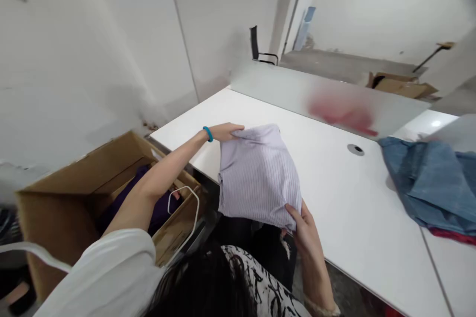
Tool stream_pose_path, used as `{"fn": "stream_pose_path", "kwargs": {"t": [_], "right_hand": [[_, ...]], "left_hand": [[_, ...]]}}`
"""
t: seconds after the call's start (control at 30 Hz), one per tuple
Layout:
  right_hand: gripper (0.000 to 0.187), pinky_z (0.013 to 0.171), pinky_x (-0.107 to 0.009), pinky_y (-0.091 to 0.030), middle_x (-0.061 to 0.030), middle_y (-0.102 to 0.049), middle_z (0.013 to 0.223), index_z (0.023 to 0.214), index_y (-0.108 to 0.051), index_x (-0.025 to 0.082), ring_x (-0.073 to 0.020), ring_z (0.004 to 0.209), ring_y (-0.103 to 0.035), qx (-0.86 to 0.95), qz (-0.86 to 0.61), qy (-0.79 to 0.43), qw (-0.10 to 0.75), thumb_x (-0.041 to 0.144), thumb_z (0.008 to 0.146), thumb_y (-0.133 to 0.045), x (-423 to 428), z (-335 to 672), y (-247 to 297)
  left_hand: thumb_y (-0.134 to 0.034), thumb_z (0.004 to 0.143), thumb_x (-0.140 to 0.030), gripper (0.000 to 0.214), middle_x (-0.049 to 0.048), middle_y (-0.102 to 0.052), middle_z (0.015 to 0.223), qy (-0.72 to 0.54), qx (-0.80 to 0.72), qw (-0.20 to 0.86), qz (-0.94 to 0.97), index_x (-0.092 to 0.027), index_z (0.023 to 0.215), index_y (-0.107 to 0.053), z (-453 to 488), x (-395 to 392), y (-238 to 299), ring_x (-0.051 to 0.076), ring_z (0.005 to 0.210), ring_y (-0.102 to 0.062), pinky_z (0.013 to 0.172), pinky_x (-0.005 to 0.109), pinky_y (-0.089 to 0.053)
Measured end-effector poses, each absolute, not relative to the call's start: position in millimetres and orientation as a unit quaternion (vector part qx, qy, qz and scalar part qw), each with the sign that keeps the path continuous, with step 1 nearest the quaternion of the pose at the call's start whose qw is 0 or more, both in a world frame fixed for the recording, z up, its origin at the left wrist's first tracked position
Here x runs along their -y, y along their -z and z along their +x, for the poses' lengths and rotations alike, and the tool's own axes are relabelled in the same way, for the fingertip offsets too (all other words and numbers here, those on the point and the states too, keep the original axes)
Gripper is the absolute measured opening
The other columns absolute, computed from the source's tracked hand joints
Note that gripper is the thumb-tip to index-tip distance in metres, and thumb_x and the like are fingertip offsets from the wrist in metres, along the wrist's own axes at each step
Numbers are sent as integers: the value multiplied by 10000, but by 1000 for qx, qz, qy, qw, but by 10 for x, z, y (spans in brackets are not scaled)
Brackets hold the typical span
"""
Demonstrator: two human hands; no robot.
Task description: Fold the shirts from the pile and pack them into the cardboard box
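A pale lilac striped garment [258, 178] is held up over the front edge of the white table, folded into a rough square. My left hand [225, 132], with a blue band on the wrist, grips its upper left corner. Fingers and thumb of my right hand [304, 223] pinch the lower right corner. The cloth sags a little between the two hands and hides part of the table and my lap. Which kind of garment it is, I cannot tell.
On my left stands an open cardboard box [55, 178] with dark purple cloth [163, 213] inside. Blue denim clothing [435, 183] lies at the right of the white table [357, 198]. A frosted divider [282, 91] runs along the back, with a black chair [255, 44] beyond.
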State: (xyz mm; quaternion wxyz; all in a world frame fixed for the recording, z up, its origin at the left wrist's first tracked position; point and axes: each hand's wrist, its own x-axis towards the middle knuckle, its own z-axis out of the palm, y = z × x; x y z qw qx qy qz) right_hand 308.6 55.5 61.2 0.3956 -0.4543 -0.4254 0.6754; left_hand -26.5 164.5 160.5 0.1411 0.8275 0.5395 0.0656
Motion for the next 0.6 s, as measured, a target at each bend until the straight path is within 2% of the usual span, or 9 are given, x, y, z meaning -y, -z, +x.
{"fn": "stream_pose_path", "kwargs": {"t": [0.2,0.3,0.43,0.6], "right_hand": [[400,332,-209,-448,-14,-600,848,1141,-582,206,-93,508,-496,576,-289,-695,320,335,763,-614,-903,2134,-1101],[411,336,-205,-458,-22,-611,854,1169,-572,209,-94,504,-502,620,-209,-709,264,285,765,-577,-900,1447,-1270],[526,370,-214,-486,-52,-632,996,1285,-501,219,-113,569,-547,679,-138,-698,182,217,758,-513,-725,528,-1233],[602,400,-215,-499,-73,-609,1131,1404,-383,224,-77,515,-545,739,-54,-662,114,220,805,-449,-358,-300,-736]], "left_hand": [[-467,819,-302,276,41,-603,992,-142,-691,66,706,-134,1024,-542,-1272,-532,-2402,148,873,-500,791,255,-409],[-490,786,-319,219,28,-600,932,-150,-762,28,629,-186,950,-548,-1787,148,-2556,170,830,-511,755,270,-412],[-506,754,-314,161,1,-592,861,-126,-856,16,501,-229,888,-537,-2404,936,-2417,173,815,-531,735,245,-410],[-485,787,-199,212,-23,-586,891,-73,-932,59,349,-124,976,-548,-2792,1592,-1989,156,935,-535,861,249,-396]]}}
